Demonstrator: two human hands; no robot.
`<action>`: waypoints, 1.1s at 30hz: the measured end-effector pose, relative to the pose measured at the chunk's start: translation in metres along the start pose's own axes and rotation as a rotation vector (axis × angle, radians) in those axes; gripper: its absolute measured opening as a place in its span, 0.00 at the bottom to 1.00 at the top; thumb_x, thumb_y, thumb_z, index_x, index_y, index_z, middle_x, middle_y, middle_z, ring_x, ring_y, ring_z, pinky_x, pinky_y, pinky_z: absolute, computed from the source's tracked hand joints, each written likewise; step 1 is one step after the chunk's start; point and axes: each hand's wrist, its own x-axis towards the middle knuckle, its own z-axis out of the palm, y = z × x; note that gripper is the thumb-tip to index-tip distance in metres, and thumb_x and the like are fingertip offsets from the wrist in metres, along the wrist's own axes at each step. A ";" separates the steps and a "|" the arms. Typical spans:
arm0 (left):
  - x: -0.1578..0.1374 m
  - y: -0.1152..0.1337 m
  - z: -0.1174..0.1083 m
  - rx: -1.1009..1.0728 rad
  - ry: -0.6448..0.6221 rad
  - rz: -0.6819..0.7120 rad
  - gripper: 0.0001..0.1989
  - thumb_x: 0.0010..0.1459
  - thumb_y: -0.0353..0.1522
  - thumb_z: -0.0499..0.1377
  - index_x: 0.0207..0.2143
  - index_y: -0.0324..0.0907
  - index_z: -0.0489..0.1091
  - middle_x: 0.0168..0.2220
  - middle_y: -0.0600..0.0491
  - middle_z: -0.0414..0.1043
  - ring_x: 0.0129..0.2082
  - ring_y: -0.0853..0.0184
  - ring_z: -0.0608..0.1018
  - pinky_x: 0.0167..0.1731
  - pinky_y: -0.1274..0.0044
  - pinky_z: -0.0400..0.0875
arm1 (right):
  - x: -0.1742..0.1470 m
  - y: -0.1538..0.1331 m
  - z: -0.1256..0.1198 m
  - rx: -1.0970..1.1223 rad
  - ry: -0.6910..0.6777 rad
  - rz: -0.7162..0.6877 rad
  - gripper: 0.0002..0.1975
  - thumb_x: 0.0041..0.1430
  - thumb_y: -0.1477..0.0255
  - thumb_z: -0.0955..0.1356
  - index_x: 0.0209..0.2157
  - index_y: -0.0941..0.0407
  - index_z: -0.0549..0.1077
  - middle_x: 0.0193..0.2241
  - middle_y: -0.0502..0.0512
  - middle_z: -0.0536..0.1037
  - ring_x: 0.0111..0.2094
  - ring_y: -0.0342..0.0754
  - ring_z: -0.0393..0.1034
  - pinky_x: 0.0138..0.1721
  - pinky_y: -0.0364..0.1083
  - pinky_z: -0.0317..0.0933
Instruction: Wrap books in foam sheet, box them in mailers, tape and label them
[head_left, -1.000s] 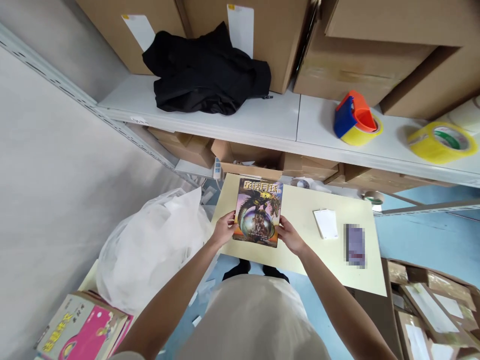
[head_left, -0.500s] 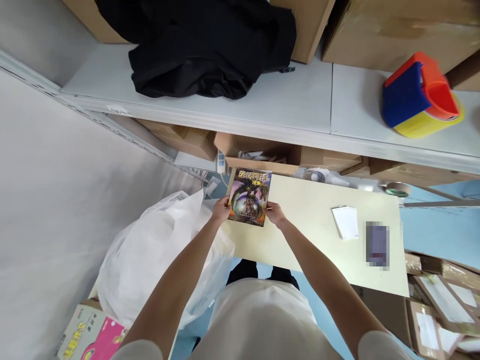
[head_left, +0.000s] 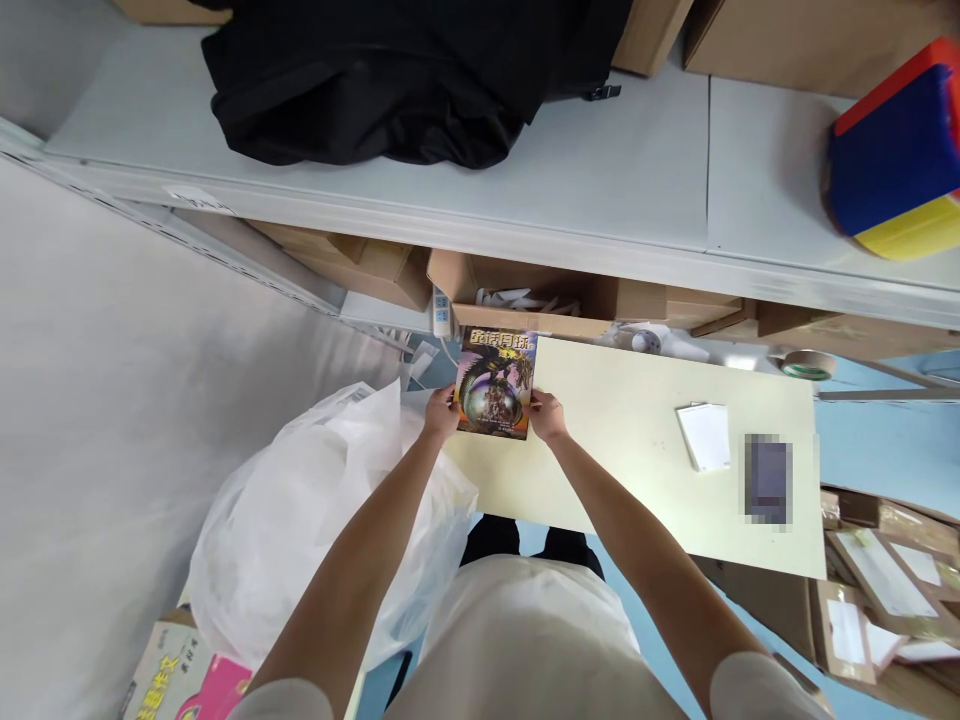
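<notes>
A book with a dragon and a glassy globe on its cover, under yellow lettering, is held level above the left end of the pale table. My left hand grips its left edge, and my right hand grips the right edge, thumbs at the cover and the other fingers mostly hidden beneath. Just beyond the book's top edge stands an open cardboard box with white pieces inside.
White plastic bags bulge at the table's left side. White cards and a blurred dark item lie on the right. A grey shelf bearing black cloth spans above. Parcels are piled at lower right.
Both hands still hold the book, which is slightly higher in the view and looks a little flatter. The camera view has shifted, moving the shelf up and its right-hand items outward.
</notes>
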 end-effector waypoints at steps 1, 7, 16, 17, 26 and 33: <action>0.000 0.001 0.000 0.010 0.003 0.006 0.22 0.47 0.23 0.56 0.46 0.42 0.73 0.43 0.47 0.73 0.41 0.63 0.76 0.48 0.70 0.69 | 0.000 0.000 0.001 -0.009 0.015 0.003 0.16 0.47 0.78 0.68 0.40 0.54 0.75 0.37 0.55 0.79 0.36 0.47 0.73 0.41 0.44 0.65; 0.001 0.006 -0.001 0.051 0.009 0.039 0.22 0.45 0.22 0.56 0.44 0.42 0.74 0.40 0.47 0.73 0.45 0.60 0.74 0.53 0.66 0.64 | -0.001 -0.001 0.005 -0.035 0.059 0.056 0.21 0.48 0.79 0.69 0.46 0.56 0.71 0.34 0.54 0.78 0.34 0.46 0.73 0.40 0.45 0.65; -0.007 0.021 -0.004 0.058 0.033 0.057 0.24 0.45 0.21 0.55 0.46 0.41 0.73 0.40 0.46 0.73 0.47 0.57 0.73 0.53 0.64 0.64 | -0.012 -0.006 0.004 -0.003 0.095 0.082 0.17 0.50 0.75 0.68 0.44 0.53 0.71 0.32 0.53 0.77 0.36 0.46 0.72 0.40 0.45 0.64; -0.010 0.026 -0.005 0.055 0.039 0.071 0.25 0.45 0.21 0.55 0.47 0.40 0.72 0.41 0.45 0.72 0.49 0.56 0.73 0.55 0.64 0.63 | -0.016 -0.006 0.001 0.005 0.098 0.076 0.17 0.51 0.74 0.68 0.44 0.53 0.71 0.33 0.53 0.77 0.35 0.46 0.72 0.40 0.45 0.64; -0.056 0.150 0.017 -0.007 -0.166 0.517 0.16 0.50 0.25 0.58 0.42 0.43 0.73 0.45 0.47 0.72 0.50 0.57 0.72 0.56 0.66 0.64 | -0.086 -0.006 -0.128 0.196 0.199 -0.266 0.18 0.53 0.63 0.66 0.46 0.54 0.71 0.34 0.55 0.76 0.29 0.46 0.70 0.32 0.47 0.67; -0.096 0.343 0.053 -0.185 -0.294 0.963 0.14 0.58 0.33 0.57 0.47 0.42 0.70 0.47 0.47 0.70 0.47 0.61 0.74 0.48 0.69 0.70 | -0.098 -0.056 -0.348 0.014 0.811 -0.487 0.22 0.54 0.56 0.67 0.46 0.55 0.71 0.34 0.55 0.76 0.26 0.45 0.69 0.31 0.48 0.67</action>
